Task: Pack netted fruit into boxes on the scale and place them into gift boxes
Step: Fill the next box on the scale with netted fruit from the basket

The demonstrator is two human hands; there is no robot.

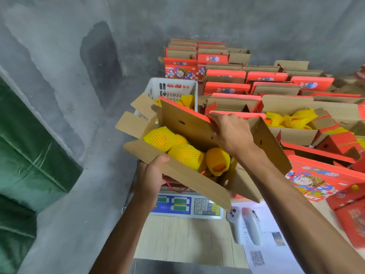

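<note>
An open cardboard box point(189, 175) with a red outside hangs tilted above the scale point(185, 206). It holds several fruits in yellow foam netting point(177, 147). My left hand point(152, 175) grips its near wall, thumb over the rim and fingers underneath. My right hand point(229, 131) holds the far flap, fingers curled over its red edge. The scale's display and keypad show below the box.
Rows of open red gift boxes point(270, 89) fill the table behind and to the right; one point(292, 119) holds netted fruit. A white plastic crate point(173, 89) with more fruit stands behind. A white handheld device point(245, 224) lies on paper beside the scale.
</note>
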